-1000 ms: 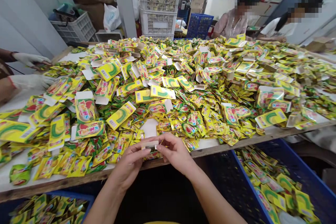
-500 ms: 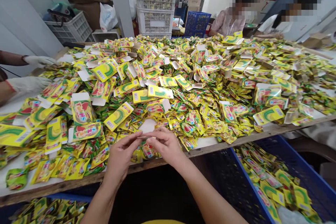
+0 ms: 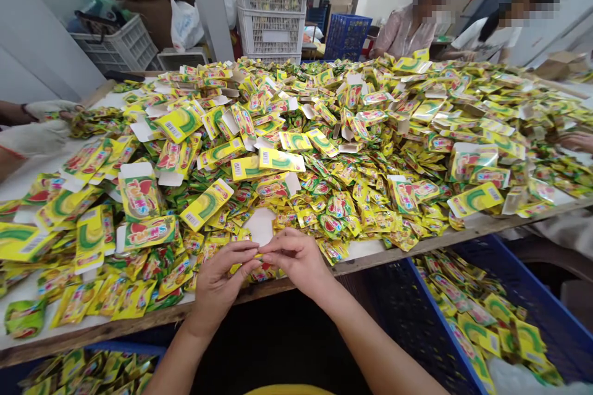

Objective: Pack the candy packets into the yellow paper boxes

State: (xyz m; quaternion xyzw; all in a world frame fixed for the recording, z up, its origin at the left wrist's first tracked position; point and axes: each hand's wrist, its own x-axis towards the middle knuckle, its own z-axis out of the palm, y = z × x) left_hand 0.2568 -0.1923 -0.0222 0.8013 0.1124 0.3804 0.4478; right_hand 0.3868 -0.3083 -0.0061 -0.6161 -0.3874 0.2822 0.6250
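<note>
At the table's near edge, my left hand (image 3: 221,279) and my right hand (image 3: 300,264) meet, fingers pinched on a small candy carton (image 3: 267,272). Most of this carton is hidden behind the fingers; a bit of yellow and red printing shows below them. Just beyond my fingertips is a bare white patch of the tabletop (image 3: 260,226). Several printed cartons lie around, among them an upright one with an open white flap (image 3: 139,196) and a yellow one (image 3: 207,204). Small candy sachets (image 3: 340,210) are heaped to the right of my hands.
A large heap of cartons and sachets covers the table (image 3: 393,257). Below its edge stand a blue crate (image 3: 445,327) at right and another (image 3: 125,347) at left. A co-worker's gloved hands (image 3: 39,136) handle sachets at left; two people sit across the table.
My fingertips have drawn closer together over the carton and shifted slightly. The co-worker's gloved hands at left now hold a bunch of sachets. A hand has appeared at the right edge.
</note>
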